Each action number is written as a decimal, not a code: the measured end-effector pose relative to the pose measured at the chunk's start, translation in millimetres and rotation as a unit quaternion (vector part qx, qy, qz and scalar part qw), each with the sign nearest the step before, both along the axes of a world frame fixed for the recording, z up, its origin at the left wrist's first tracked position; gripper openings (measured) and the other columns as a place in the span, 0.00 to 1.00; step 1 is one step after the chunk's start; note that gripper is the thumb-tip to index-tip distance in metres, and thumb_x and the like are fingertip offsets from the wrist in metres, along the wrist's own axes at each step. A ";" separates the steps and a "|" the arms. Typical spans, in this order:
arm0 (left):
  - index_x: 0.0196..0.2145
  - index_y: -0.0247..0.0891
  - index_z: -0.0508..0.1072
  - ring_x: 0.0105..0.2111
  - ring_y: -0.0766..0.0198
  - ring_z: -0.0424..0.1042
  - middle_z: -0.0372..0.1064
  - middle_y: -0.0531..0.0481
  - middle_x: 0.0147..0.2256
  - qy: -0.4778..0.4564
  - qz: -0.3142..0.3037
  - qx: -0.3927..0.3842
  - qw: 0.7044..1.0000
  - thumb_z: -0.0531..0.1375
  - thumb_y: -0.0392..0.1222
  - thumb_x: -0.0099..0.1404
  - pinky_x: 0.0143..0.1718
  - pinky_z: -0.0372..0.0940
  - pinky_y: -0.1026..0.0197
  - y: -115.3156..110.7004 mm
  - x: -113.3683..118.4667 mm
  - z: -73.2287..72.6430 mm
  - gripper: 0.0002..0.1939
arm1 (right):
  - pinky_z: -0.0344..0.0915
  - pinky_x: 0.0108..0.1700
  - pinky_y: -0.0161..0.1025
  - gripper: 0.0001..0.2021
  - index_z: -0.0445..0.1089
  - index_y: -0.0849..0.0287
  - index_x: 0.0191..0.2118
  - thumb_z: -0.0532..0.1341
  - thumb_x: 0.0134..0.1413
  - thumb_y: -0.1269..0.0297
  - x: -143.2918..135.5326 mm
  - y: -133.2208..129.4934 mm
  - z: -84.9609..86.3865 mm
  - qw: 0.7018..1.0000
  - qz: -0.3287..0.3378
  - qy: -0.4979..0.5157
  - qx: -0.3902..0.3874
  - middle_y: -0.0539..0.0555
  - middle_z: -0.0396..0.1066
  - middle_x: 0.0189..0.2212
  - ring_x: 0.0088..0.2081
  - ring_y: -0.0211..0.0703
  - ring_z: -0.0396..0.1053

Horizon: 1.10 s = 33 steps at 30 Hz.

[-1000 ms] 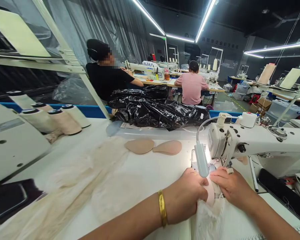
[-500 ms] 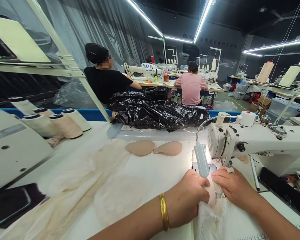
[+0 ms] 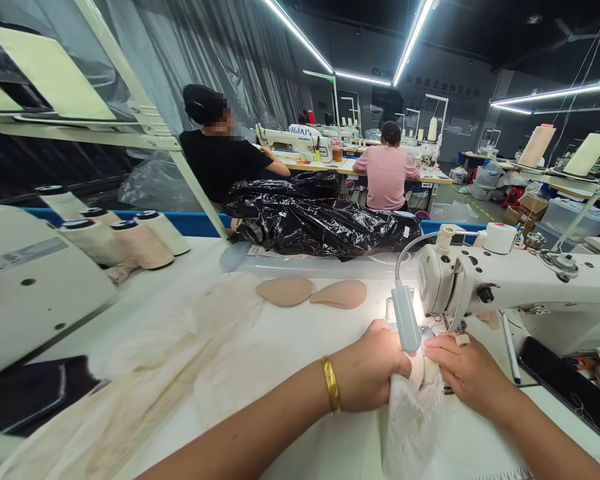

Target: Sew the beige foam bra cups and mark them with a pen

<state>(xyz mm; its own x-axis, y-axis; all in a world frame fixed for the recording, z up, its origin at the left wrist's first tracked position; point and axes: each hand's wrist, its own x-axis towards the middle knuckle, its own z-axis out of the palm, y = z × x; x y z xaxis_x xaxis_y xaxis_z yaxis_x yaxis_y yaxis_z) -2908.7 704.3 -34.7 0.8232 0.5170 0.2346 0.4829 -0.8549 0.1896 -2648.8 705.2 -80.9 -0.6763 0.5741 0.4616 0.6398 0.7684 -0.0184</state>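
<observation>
The left hand (image 3: 373, 367) is pinching the pale fabric piece (image 3: 417, 400), and the right hand (image 3: 460, 367) is pressing its fingers together on that piece's right side, beneath the sewing machine (image 3: 505, 277). Leftward to rightward, thread cones (image 3: 143, 243) are standing near the worktop's (image 3: 280, 340) far-left corner, sheer fabric (image 3: 180, 360) is spreading along the left side, and two beige pads (image 3: 313, 293) are lying near the far edge.

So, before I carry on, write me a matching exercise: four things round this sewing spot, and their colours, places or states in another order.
Things
1. Bracelet
2. Teardrop pieces
3. Pen
4. Bundle

Descriptions
A. White, to the right of the right hand
B. Black and shiny
C. Gold, near the left hand
D. Beige, lying side by side

Pairs: 1-C, 2-D, 3-A, 4-B
</observation>
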 end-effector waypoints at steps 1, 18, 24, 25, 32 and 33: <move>0.29 0.43 0.78 0.42 0.54 0.72 0.74 0.48 0.36 0.002 0.000 0.002 1.000 0.62 0.36 0.62 0.52 0.60 0.52 1.8 -0.6 0.7 0.07 | 0.67 0.43 0.42 0.19 0.74 0.52 0.48 0.55 0.59 0.80 0.2 0.0 0.0 1.000 0.002 -0.002 0.005 0.54 0.78 0.42 0.43 0.49 0.72; 0.25 0.39 0.70 0.35 0.58 0.70 0.73 0.50 0.32 -0.004 -0.003 0.030 1.000 0.60 0.32 0.59 0.50 0.58 0.50 5.8 -0.9 0.7 0.06 | 0.64 0.38 0.42 0.17 0.67 0.53 0.33 0.49 0.62 0.82 -2.7 -9.3 13.1 0.998 0.068 0.006 -0.015 0.51 0.73 0.32 0.34 0.45 0.67; 0.32 0.41 0.73 0.35 0.55 0.71 0.75 0.48 0.33 -0.011 -0.020 0.045 0.999 0.61 0.32 0.58 0.51 0.59 0.48 4.8 -0.9 -0.3 0.05 | 0.63 0.38 0.42 0.15 0.67 0.54 0.34 0.50 0.63 0.81 0.2 -7.3 11.0 0.998 0.059 0.005 -0.022 0.51 0.72 0.32 0.35 0.45 0.66; 0.32 0.41 0.73 0.35 0.55 0.71 0.75 0.48 0.32 -0.010 -0.017 0.047 0.999 0.61 0.33 0.58 0.51 0.59 0.47 5.2 -0.8 -0.3 0.05 | 0.64 0.38 0.42 0.15 0.67 0.54 0.34 0.50 0.63 0.81 0.7 -6.8 10.5 0.998 0.057 0.007 -0.020 0.52 0.72 0.32 0.35 0.46 0.66; 0.32 0.42 0.73 0.34 0.57 0.70 0.73 0.51 0.31 -0.007 0.008 0.052 0.999 0.61 0.35 0.58 0.53 0.57 0.48 11.6 1.0 1.4 0.04 | 0.69 0.39 0.46 0.16 0.69 0.52 0.42 0.51 0.59 0.80 1.8 -6.9 10.2 1.000 -0.003 0.014 -0.008 0.53 0.75 0.37 0.38 0.50 0.70; 0.33 0.42 0.73 0.34 0.57 0.70 0.73 0.51 0.31 -0.007 0.013 0.054 0.998 0.61 0.34 0.58 0.53 0.56 0.48 12.9 1.2 1.9 0.05 | 0.70 0.41 0.48 0.17 0.69 0.52 0.43 0.50 0.59 0.80 1.8 -6.8 11.2 1.000 -0.013 0.024 0.001 0.54 0.76 0.38 0.39 0.51 0.71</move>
